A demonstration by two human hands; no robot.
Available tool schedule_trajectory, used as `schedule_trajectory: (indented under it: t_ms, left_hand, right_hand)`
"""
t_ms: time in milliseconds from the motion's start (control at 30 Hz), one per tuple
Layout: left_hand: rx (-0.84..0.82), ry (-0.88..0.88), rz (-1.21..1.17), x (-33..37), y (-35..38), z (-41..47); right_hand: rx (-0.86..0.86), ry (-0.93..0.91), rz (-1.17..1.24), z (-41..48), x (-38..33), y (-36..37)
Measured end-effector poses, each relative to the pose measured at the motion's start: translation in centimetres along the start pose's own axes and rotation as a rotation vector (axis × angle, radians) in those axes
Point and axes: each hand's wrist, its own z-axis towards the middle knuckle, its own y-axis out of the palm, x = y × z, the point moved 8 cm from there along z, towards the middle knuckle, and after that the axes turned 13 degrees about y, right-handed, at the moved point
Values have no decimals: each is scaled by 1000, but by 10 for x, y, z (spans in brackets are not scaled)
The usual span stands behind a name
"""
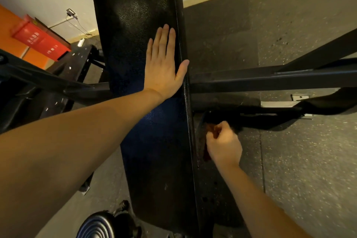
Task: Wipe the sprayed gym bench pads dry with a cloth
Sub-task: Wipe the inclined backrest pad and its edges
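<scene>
Bench pad (pixel 135 25): one long black pad in view, running away from the camera and fixed on a steel frame. Textured vinyl over foam by the look of it, so I expect some give under pressure and a rigid mount. It won't move, so nothing to lift. Sheen near the far end could be spray film or just light, can't tell. If wet, vinyl is slick and the cloth will slide easily, so it needs firm pressure to pick up liquid instead of smearing it.

Left hand (pixel 162 67): flat on the pad's top face, fingers straight and close together, thumb splayed out to the right edge. Holds nothing, looks like bracing.

Right hand (pixel 224 145): fingers curled round a dark reddish-brown cloth (pixel 210 130), low beside the pad's right side edge, nearer the camera than the left hand. The cloth is bunched and mostly hidden in the fist and shadow. It looks to be against the side edge or just under it, contact not clear.

Cloth handling: soft, light, limp. Best held wadded in the palm as it is, or spread flat under the fingers for the wide top face.

Judgement: side edge being worked, top face may need passes.

Counts:
- bench pads: 1 visible
- cloths: 1
- hands: 2
- frame beams (pixel 270 80): at least 2 crossing under the pad on the right
- red fire cabinet (pixel 38 40): 1, far left by the wall
- ribbed round black part (pixel 98 224): 1 at bottom edge, can't identify
</scene>
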Motion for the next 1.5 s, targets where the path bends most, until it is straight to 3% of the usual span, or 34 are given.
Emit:
schedule_trajectory:
  t_ms: [67,133,200,433,600,667,833,967,1067,1300,1367,1500]
  left_hand:
    - [38,-16,-22,1,3,-6]
    - [80,-17,-48,1,7,-9]
    - [112,-10,-73,1,6,-10]
    - [120,-10,-87,-1,6,-9]
    - [132,-12,-87,-2,6,-10]
    - [131,-10,-94,-1,6,-10]
    - [127,-9,-106,0,6,-9]
    - [113,-5,-99,-2,8,-8]
    - [110,-4,-100,-2,8,-8]
    - [111,-3,-120,-1,7,-8]
    - [109,1,-119,0,7,-8]
    - [89,1,-100,-2,8,-7]
  right_hand:
    - [-106,121,-48,-16,24,22]
    - [-302,348,132,-33,50,47]
    - [-387,502,307,-38,62,59]
    - [-340,439,333,2,8,39]
    - [-333,431,608,9,-15,27]
    - [-346,422,547,-5,2,31]
    - [-411,614,441,-27,26,48]
    - [-388,488,672,2,-40,26]
    - [-324,332,694,19,-72,8]
    - [-359,519,426,-24,0,38]
    - [-311,438,455,-6,-26,32]
    - [-215,99,603,34,-105,1]
